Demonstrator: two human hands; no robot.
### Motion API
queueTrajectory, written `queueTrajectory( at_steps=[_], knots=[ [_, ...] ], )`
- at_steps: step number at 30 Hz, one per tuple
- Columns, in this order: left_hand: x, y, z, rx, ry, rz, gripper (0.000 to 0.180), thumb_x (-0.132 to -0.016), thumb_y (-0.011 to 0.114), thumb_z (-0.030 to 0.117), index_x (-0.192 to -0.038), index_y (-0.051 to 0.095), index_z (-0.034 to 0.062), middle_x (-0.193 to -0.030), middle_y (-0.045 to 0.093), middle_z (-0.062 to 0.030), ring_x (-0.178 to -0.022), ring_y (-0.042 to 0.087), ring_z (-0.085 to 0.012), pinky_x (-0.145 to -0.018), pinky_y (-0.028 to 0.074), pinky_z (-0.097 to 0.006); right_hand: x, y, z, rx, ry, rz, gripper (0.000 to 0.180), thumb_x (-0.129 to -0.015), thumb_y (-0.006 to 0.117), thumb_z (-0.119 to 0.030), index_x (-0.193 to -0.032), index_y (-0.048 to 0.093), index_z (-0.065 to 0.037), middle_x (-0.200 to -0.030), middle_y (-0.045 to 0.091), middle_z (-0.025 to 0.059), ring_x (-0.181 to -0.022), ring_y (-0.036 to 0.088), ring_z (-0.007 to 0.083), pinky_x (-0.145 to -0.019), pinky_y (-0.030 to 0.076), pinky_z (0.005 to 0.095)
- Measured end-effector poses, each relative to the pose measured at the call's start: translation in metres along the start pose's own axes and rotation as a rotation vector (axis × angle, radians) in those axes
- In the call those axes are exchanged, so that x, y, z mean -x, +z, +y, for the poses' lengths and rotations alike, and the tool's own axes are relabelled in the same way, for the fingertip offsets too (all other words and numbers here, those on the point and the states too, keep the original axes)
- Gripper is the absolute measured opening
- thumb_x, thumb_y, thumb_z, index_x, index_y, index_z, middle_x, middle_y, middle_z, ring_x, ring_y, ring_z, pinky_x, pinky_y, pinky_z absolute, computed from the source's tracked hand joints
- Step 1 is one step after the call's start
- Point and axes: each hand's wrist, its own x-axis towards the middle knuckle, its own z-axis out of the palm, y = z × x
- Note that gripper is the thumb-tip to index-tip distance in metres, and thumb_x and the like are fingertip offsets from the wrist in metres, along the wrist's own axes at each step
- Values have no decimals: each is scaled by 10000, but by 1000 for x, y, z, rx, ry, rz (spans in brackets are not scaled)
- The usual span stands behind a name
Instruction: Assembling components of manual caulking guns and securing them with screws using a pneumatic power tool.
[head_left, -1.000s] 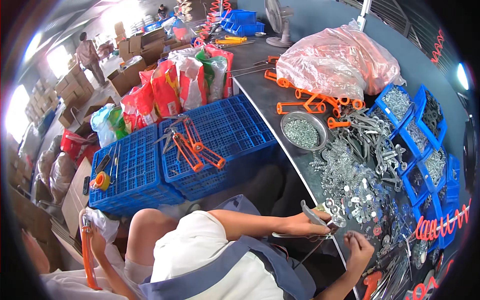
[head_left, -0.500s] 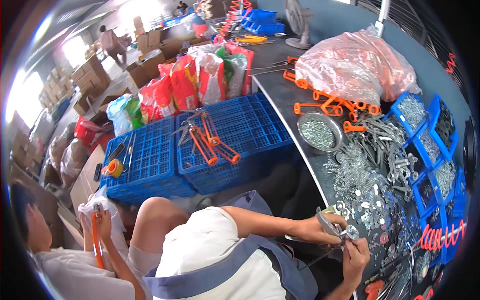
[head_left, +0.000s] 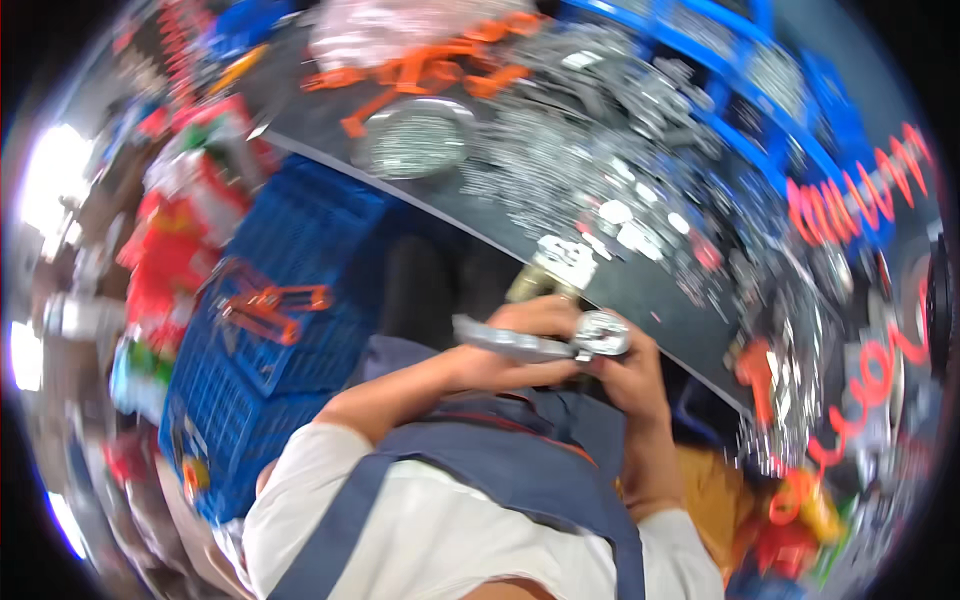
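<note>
Just past the table edge, in front of my apron, both hands are closed around a metal assembly. My left hand (head_left: pixel 535 325) grips a grey curved metal handle (head_left: pixel 515 343), which points out to the left. At its right end is a round silver disc-shaped part (head_left: pixel 603 333), held by the fingers of my right hand (head_left: pixel 637 375). The two parts touch; whether they are fastened together I cannot tell. Beyond my left hand, on the table edge, lie pale flat pieces (head_left: pixel 566 262). The picture is smeared by motion.
Small metal parts (head_left: pixel 540 160) lie heaped on the dark table, beside a round metal bowl (head_left: pixel 415 138) and orange frames (head_left: pixel 430 65). Blue bins (head_left: pixel 745 60) line the back. Red coiled hoses (head_left: pixel 865 195) hang at right. Blue crates (head_left: pixel 300 215) with orange tools stand at left.
The view has swung to the right, so the table now lies ahead and the person seated at left is out of sight. Both hands still hold the metal parts, now in front of my apron.
</note>
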Motion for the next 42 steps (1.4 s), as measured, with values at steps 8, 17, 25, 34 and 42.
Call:
queueTrajectory(
  at_steps=[8,17,25,34,42],
  knots=[
    [14,34,-47,149,-138,26,126,-775,677,86,-844,598,15,-873,587,-96,-781,565,-200,-700,453,-311,15,-21,30,-179,129,-44,159,-835,639,-48,-987,616,-6,-956,515,9,-909,523,99,-777,434,254],
    [36,37,-48,257,-193,102,104,-806,622,114,-841,590,21,-902,570,-80,-866,537,-183,-781,430,-319,-13,-40,11,94,268,-383,212,-796,673,-19,-1000,618,6,-953,584,12,-932,553,102,-823,460,270],
    [40,38,-36,466,-335,193,169,-863,561,78,-997,606,-17,-1025,518,-74,-792,530,-91,-625,461,-242,-178,-121,38,1535,-336,449,127,-727,656,-88,-801,598,-2,-896,602,193,-848,601,348,-752,482,425],
    [41,39,-28,636,-489,280,182,-875,572,106,-1031,571,12,-952,518,-41,-694,519,-67,-578,432,-217,-141,-168,30,963,0,504,209,-616,727,-66,-761,590,-3,-706,612,94,-651,590,194,-597,459,323],
    [18,52,-35,503,-448,66,170,-894,579,134,-994,530,5,-1056,585,-129,-792,533,-103,-643,447,-252,-103,-191,20,556,128,720,114,-803,643,-80,-818,565,3,-656,597,61,-480,507,88,-413,390,252]
  ],
)
